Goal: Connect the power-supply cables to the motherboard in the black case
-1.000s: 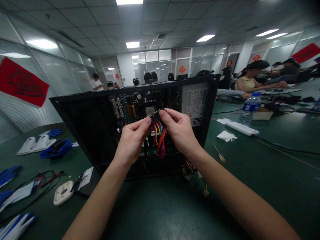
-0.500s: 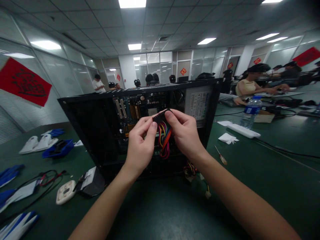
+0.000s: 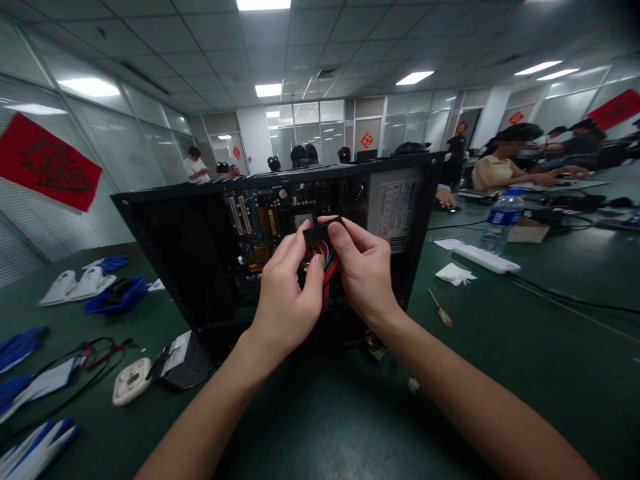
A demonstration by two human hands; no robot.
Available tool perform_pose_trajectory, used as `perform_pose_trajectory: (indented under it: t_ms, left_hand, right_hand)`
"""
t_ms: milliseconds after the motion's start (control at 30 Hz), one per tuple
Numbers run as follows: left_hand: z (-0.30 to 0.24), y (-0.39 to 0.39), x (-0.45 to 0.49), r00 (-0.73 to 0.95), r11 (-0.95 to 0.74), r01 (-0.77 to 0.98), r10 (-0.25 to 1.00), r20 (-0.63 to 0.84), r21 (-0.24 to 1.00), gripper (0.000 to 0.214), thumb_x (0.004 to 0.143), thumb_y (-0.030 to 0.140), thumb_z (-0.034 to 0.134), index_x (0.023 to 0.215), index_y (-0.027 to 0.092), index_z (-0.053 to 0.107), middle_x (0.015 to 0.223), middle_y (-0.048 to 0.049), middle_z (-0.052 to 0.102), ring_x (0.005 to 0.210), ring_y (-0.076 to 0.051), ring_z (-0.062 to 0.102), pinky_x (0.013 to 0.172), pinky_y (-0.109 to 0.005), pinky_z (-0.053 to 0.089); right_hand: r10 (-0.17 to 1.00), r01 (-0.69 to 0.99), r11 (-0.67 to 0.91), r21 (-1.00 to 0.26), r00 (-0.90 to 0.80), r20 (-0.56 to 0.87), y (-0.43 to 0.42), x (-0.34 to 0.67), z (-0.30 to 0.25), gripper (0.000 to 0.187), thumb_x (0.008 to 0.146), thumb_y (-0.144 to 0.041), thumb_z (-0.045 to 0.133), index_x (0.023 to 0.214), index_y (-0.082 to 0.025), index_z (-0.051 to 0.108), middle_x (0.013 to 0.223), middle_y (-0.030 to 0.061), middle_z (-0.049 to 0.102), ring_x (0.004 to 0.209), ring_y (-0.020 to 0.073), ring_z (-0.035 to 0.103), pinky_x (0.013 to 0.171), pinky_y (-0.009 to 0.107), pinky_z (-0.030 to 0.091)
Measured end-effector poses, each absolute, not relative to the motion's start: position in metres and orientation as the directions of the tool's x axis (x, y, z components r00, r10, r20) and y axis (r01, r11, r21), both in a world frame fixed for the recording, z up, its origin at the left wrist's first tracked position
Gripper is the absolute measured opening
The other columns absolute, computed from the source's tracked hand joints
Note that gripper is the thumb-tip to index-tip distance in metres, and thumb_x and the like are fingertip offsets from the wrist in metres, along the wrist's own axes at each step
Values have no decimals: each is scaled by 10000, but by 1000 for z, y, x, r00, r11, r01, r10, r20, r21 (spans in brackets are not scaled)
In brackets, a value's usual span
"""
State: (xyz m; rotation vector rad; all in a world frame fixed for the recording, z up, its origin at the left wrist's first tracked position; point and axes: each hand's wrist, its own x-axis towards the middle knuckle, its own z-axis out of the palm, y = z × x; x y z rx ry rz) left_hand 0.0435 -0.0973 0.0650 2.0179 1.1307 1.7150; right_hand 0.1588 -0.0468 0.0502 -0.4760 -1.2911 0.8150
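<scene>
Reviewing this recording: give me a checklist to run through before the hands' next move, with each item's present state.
1. Right grip pinches the black connector: ok.
2. Left grip firm on it: cannot tell; the fingertips are at its end, but contact is unclear.
3. Coloured wires untangled: cannot tell, partly hidden by the hands.
4. Computer case open toward the hands: ok.
5. Screwdriver lying apart from both hands: ok.

The connector (image 3: 317, 233) and case (image 3: 215, 267) are black, the wires (image 3: 330, 268) multicoloured, the tabletop (image 3: 500, 333) green.
</scene>
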Motion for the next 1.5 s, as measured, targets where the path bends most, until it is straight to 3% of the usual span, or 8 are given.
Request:
perform_pose_trajectory:
  t_ms: [333,500,600,733,900,1000,1133,1500]
  left_hand:
    - [59,-94,48,-59,-634,358,717,694,686,377,889,224,606,1258,172,667,1319,-113,661,1319,-283,552,1113,-353,433]
    - [70,-89,29,24,-456,577,839,544,678,186,870,323,624,888,182,744,846,-69,736,890,-259,674,797,-290,509]
    - [72,-72,10,93,-383,626,902,423,679,330,879,372,565,656,156,677,623,-33,643,644,-184,586,639,-256,445]
    - [59,-40,-8,84,-366,573,917,391,733,285,823,356,568,680,145,696,669,-30,682,708,-188,586,677,-258,443]
    - [33,-13,-18,76,-240,810,947,311,535,345,862,295,479,619,153,678,615,-38,657,635,-175,567,612,-265,360]
    - [26,-7,-19,30,-159,886,957,289,435,361,899,340,487,707,172,743,703,-61,714,666,-185,605,621,-274,347]
    - [22,-5,-14,18,-98,921,977,211,377,382,919,370,490,706,183,745,669,-71,698,631,-183,592,602,-280,326]
    - [13,-5,4,-57,16,976,981,188,216,318,913,343,512,866,167,772,846,-151,757,787,-247,688,656,-300,423]
  right_hand:
    - [803,-332,586,-740,114,585,-46,152,42,395,872,-564,671,1085,-242,755,993,44,736,1061,237,664,879,343,558]
    - [772,-257,629,-734,90,630,-37,156,43,349,859,-530,698,1006,-221,770,981,40,744,1001,223,673,852,336,561]
    - [777,-202,619,-759,15,630,-29,156,39,356,867,-533,681,950,-198,771,945,50,749,957,223,674,817,337,558]
    - [778,-189,604,-774,-69,624,-15,147,27,319,848,-472,692,953,-179,762,959,57,761,930,212,681,838,328,537]
    - [805,-81,566,-821,-162,571,10,142,8,233,863,-389,651,797,-173,709,786,29,732,776,178,670,716,276,515]
    - [891,56,422,-905,-211,402,24,151,6,278,886,-317,652,652,-177,602,574,-10,620,555,137,602,538,234,462]
    - [957,185,231,-955,-220,189,34,163,10,279,896,-210,677,642,-175,565,510,-22,588,456,112,565,462,211,443]
    - [932,405,330,-853,-284,225,48,163,-10,243,927,-278,651,720,-154,632,554,-7,609,459,103,539,435,220,334]
